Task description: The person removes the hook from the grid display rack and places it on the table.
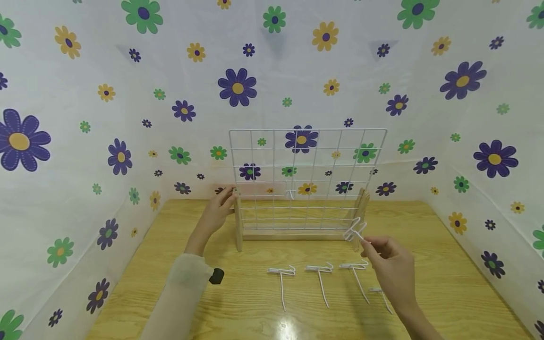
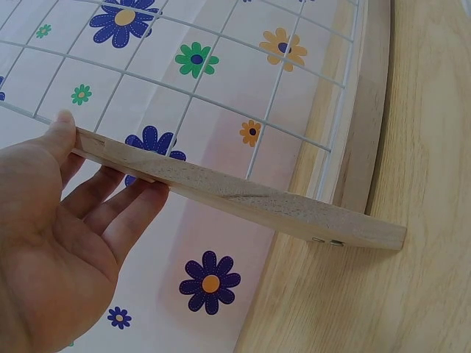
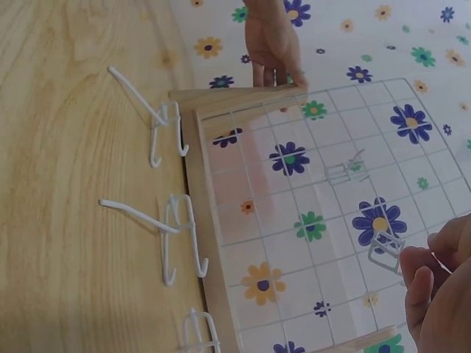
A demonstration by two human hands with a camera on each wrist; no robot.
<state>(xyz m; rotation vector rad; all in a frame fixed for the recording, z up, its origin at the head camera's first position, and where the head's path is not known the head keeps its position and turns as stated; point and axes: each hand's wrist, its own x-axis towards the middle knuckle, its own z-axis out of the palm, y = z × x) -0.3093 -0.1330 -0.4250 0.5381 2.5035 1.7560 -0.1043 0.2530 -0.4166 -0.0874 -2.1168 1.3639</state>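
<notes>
A white wire grid panel (image 1: 308, 129) stands upright in a wooden frame on the table. My left hand (image 1: 216, 212) grips the upper part of its left wooden post (image 1: 239, 226), thumb near the top end and fingers along the side in the left wrist view. In front of the frame's right side, my right hand (image 1: 393, 267) pinches a white wire display hook (image 1: 360, 232) by its prong, the looped mounting end toward the grid. Another white hook (image 1: 291, 192) hangs on the grid, a little left of its middle.
Several more white hooks (image 1: 319, 269) lie in a row on the wood-grain table (image 1: 238, 302), before the frame's base bar (image 1: 293, 235). One of them is partly behind the right hand. A flower-patterned sheet (image 1: 289, 71) encloses the table's back and sides.
</notes>
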